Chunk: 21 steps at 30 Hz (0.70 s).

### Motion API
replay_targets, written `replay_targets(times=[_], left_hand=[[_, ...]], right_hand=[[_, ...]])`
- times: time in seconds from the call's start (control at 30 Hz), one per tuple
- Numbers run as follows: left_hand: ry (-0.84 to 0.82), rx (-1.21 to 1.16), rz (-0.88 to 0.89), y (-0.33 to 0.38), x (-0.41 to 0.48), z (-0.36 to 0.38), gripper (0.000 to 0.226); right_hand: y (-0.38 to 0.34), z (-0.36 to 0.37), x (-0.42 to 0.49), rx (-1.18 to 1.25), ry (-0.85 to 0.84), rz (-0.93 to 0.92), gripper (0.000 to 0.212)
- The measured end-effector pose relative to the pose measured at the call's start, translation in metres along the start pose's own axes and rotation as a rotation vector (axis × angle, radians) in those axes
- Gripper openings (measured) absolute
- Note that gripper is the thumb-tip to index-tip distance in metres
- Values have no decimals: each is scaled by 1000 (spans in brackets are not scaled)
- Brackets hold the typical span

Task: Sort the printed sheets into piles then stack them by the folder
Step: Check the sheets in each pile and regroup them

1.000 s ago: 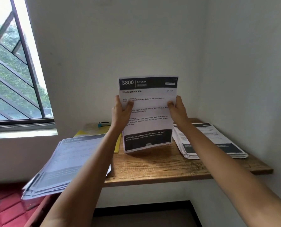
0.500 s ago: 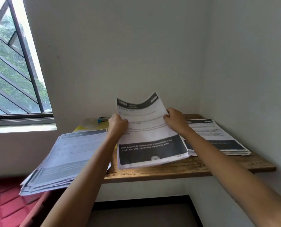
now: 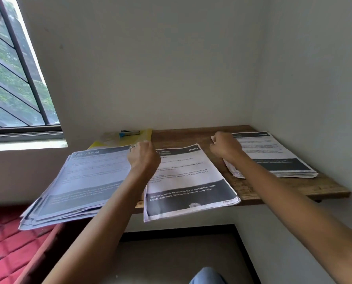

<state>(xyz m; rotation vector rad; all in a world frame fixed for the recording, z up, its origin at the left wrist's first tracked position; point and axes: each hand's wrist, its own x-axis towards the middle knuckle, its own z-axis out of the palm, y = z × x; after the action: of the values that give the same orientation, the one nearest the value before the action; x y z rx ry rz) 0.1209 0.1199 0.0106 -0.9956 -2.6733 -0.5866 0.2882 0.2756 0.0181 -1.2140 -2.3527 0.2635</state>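
Now the left hand (image 3: 144, 158) is curled over the top corner of the white printed sheet with black bands (image 3: 189, 181), and the right hand (image 3: 225, 149) is curled by the right paper pile (image 3: 277, 160); I cannot tell if either grips anything. The sheet lies flat mid-frame on the brown wooden shelf (image 3: 263, 189), lower right of the flat yellow folder (image 3: 145, 135).

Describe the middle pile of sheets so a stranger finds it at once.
On the wooden shelf in the wall corner lie three paper piles. The middle pile sits between the bluish left pile and the right pile by the wall. Only its dark bottom band is legible: "Used baby bottle".
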Motion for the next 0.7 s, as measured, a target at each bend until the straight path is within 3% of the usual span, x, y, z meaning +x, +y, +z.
replay_targets(times=[0.1,0.23,0.37,0.53,0.7], left_hand=[[-13,-88,138,8,18,-2,26],[-113,-219,302,26,40,14,31],[-206,-314,308,42,50,39,31],[-204,-391,324,45,53,70,38],[-304,-275,399,40,63,91,50]], right_hand=[[6,-4,21,123,12,-7,23],[1,4,33,228,-85,-88,21],[-2,23,38,253,-132,-128,20],[6,45,40,300,-171,-158,29],[12,54,58,337,-184,-160,39]])
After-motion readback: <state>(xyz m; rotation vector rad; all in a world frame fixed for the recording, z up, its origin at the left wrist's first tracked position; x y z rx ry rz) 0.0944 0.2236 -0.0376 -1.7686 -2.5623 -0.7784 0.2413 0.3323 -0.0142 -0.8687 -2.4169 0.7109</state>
